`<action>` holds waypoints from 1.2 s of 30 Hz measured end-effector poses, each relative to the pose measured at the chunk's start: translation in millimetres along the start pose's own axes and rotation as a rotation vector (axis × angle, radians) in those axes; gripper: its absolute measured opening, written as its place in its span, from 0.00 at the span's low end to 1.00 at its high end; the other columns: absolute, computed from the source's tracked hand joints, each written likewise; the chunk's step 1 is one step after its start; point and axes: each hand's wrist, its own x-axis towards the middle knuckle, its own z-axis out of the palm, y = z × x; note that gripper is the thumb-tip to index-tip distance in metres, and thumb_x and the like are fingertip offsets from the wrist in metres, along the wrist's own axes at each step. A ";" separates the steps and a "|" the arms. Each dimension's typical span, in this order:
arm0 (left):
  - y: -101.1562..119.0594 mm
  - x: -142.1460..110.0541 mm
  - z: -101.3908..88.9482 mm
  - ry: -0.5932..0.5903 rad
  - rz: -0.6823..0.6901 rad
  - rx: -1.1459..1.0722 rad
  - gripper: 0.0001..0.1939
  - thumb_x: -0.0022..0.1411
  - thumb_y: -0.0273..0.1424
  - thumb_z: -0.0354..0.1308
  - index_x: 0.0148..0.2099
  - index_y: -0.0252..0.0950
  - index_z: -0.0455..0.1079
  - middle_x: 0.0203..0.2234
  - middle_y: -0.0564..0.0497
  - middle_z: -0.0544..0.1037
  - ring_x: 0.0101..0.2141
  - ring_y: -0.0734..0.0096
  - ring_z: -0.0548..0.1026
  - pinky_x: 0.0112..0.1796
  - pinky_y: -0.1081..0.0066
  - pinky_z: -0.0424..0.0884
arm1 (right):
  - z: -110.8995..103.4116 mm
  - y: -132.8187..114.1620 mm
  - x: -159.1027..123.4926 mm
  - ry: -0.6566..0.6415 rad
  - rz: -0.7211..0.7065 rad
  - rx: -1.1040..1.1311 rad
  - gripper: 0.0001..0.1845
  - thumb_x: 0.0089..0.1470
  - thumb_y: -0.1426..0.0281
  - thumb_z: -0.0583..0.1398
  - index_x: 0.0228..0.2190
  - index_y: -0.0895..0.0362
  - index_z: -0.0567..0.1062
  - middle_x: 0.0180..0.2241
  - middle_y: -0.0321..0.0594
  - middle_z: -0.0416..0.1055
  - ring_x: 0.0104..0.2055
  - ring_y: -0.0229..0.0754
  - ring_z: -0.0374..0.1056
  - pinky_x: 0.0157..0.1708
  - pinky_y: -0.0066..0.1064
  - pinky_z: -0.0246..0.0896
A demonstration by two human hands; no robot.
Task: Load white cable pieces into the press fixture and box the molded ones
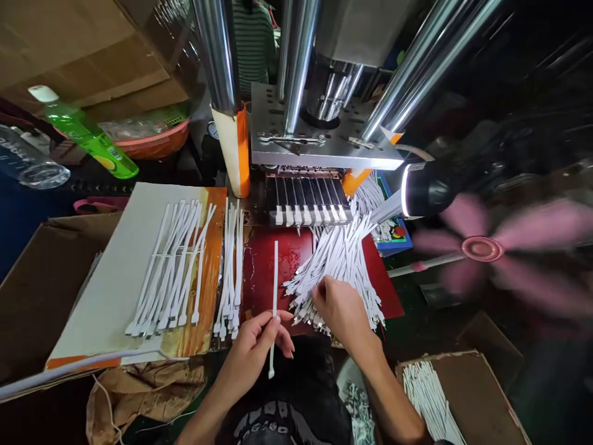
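Note:
My left hand pinches one short flat white cable, which stands nearly upright with a small connector at its lower end. To its right lies a large heap of similar white cables on a dark red surface. My right hand is at the near left edge of that heap, fingers curled together; what they hold, if anything, is hidden. Ahead, a press machine carries a row of white connectors along the front of its black fixture.
Left of the red surface, white cables lie on a board, with a narrow bundle beside it. A pink fan is blurred at right, near a lamp. A cardboard box with cables stands lower right. Bottles lie upper left.

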 end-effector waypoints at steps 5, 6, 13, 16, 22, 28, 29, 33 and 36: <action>3.3 7.7 0.4 -0.009 -0.072 0.074 0.29 0.70 0.54 0.52 0.52 0.32 0.75 0.37 0.43 0.87 0.35 0.60 0.85 0.46 0.61 0.76 | 0.2 30.2 -13.9 0.063 -0.085 0.535 0.16 0.67 0.62 0.56 0.28 0.56 0.72 0.21 0.34 0.70 0.24 0.39 0.65 0.27 0.29 0.49; 3.3 9.9 0.2 -0.009 -0.082 0.073 0.30 0.69 0.55 0.53 0.53 0.32 0.75 0.38 0.42 0.87 0.37 0.58 0.85 0.48 0.59 0.76 | 1.5 33.2 -16.4 0.076 -0.087 0.609 0.18 0.67 0.60 0.55 0.28 0.56 0.72 0.21 0.33 0.69 0.24 0.38 0.64 0.27 0.29 0.50; 2.5 18.8 -3.7 0.019 -0.087 0.026 0.34 0.62 0.58 0.60 0.52 0.31 0.77 0.40 0.40 0.87 0.40 0.55 0.86 0.49 0.57 0.79 | 11.4 17.2 -23.5 0.094 0.043 0.311 0.13 0.65 0.63 0.59 0.32 0.57 0.74 0.25 0.39 0.72 0.26 0.41 0.64 0.28 0.32 0.40; 1.5 17.3 -4.6 0.031 -0.091 0.017 0.32 0.62 0.57 0.61 0.50 0.32 0.78 0.39 0.41 0.87 0.39 0.56 0.86 0.48 0.58 0.79 | 6.2 14.0 -24.8 0.099 0.012 0.345 0.12 0.65 0.70 0.56 0.29 0.58 0.73 0.24 0.38 0.71 0.26 0.39 0.63 0.28 0.31 0.40; 14.0 16.4 4.6 -0.028 -0.193 -0.388 0.25 0.58 0.48 0.71 0.47 0.33 0.81 0.37 0.44 0.87 0.37 0.63 0.85 0.47 0.65 0.79 | -0.2 20.6 -71.6 -0.190 -0.286 0.873 0.07 0.58 0.73 0.58 0.28 0.57 0.74 0.20 0.28 0.62 0.23 0.33 0.57 0.24 0.24 0.47; 24.2 -9.7 19.4 -0.137 -0.165 -0.463 0.19 0.64 0.47 0.66 0.40 0.35 0.79 0.18 0.54 0.79 0.19 0.72 0.76 0.27 0.74 0.72 | -7.1 32.2 -80.0 -0.630 -0.461 1.082 0.13 0.48 0.66 0.72 0.37 0.56 0.81 0.26 0.31 0.70 0.25 0.33 0.62 0.25 0.23 0.51; 21.3 -17.1 20.8 -0.146 -0.144 -0.367 0.19 0.66 0.48 0.63 0.40 0.35 0.79 0.18 0.53 0.79 0.20 0.71 0.76 0.28 0.73 0.73 | -8.7 29.6 -73.5 -0.589 -0.434 1.216 0.19 0.50 0.60 0.72 0.42 0.56 0.81 0.29 0.33 0.72 0.28 0.34 0.64 0.27 0.24 0.55; 7.2 -36.6 17.0 -0.159 -0.038 0.116 0.23 0.72 0.50 0.53 0.46 0.38 0.79 0.30 0.47 0.86 0.33 0.64 0.82 0.42 0.67 0.76 | -7.4 3.0 -50.9 -0.185 -0.269 1.480 0.22 0.62 0.50 0.62 0.33 0.58 0.77 0.25 0.33 0.65 0.26 0.34 0.58 0.25 0.25 0.53; 14.9 -30.7 5.0 -0.008 0.062 0.342 0.21 0.70 0.48 0.56 0.54 0.41 0.78 0.47 0.45 0.85 0.48 0.58 0.81 0.52 0.65 0.74 | -0.6 -14.5 -47.5 -0.048 -0.339 1.358 0.20 0.65 0.56 0.60 0.27 0.57 0.74 0.22 0.31 0.61 0.25 0.33 0.55 0.25 0.26 0.49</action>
